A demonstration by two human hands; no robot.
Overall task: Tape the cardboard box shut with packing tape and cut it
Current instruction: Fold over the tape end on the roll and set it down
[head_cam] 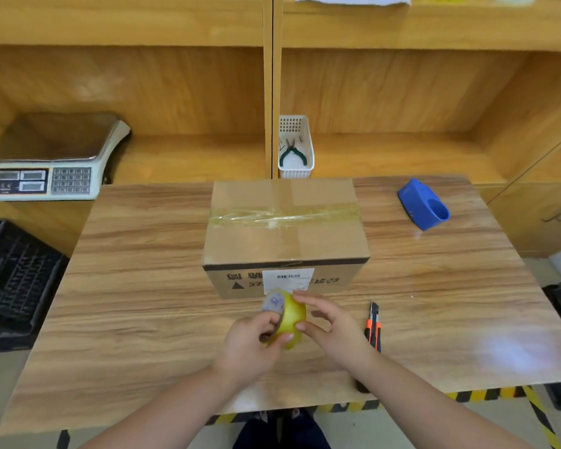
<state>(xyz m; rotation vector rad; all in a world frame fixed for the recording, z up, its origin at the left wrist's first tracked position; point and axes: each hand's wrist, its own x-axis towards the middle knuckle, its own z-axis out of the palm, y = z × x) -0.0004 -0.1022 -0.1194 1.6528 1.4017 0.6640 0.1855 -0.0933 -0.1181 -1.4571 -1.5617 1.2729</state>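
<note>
A closed cardboard box (285, 241) stands on the wooden table (143, 286), with a strip of clear tape (284, 217) running left to right across its top. Just in front of the box, my left hand (250, 345) grips a yellowish roll of packing tape (289, 315), fingers through its core. My right hand (334, 325) touches the roll's right side with thumb and fingertips. An orange and black utility knife (373, 328) lies on the table right of my right hand.
A blue tape dispenser (423, 207) lies at the table's back right. A white basket (296, 147) with pliers and a weighing scale (51, 157) sit on the shelf behind. Black crates (10, 283) stand left and right of the table.
</note>
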